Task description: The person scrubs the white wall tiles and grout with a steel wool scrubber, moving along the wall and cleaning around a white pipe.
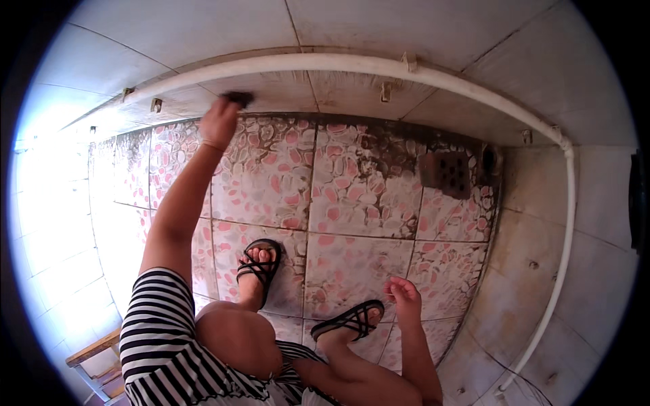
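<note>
Pink-patterned floor (352, 203), grimy near the drain (447, 172): left hand (219, 123) clamped on a dark scrubber (238, 99) at the wall base, right hand (405, 296) open, resting low; most tiles look unscrubbed.

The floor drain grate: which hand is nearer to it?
Right. The right hand hangs low, below the floor drain grate; the left hand holds a dark scrubber far across at the wall base.
</note>
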Demonstrator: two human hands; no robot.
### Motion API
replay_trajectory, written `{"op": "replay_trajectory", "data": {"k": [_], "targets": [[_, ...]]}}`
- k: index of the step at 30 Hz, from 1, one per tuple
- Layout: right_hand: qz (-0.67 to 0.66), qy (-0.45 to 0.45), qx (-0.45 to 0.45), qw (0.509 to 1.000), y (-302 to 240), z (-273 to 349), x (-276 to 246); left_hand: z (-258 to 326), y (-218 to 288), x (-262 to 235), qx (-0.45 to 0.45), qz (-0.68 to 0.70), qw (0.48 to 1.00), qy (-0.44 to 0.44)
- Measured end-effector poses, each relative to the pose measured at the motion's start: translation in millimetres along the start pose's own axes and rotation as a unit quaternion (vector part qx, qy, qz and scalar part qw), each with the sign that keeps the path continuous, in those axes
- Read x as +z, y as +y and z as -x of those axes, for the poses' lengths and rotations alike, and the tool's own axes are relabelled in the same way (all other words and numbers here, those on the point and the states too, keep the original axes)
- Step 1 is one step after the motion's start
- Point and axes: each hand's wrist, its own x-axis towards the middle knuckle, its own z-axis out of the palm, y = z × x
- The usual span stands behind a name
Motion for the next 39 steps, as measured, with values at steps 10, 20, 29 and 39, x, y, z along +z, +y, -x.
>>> {"op": "replay_trajectory", "data": {"k": [10,20,29,39], "targets": [[0.036,-0.05,-0.038,0.997,-21,-17,29,-18,64,9,-0.04,0.048,0.998,0.001],[0.034,-0.049,-0.008,0.998,-5,-12,24,-46,73,-10,0.111,0.043,0.993,0.015],[0.034,-0.052,0.003,0.998,-15,-24,36,-33,84,17,0.097,0.063,0.992,0.059],[0.019,-0.047,0.036,0.998,4,-17,23,-51,125,44,0.282,0.05,0.957,-0.042]]}}
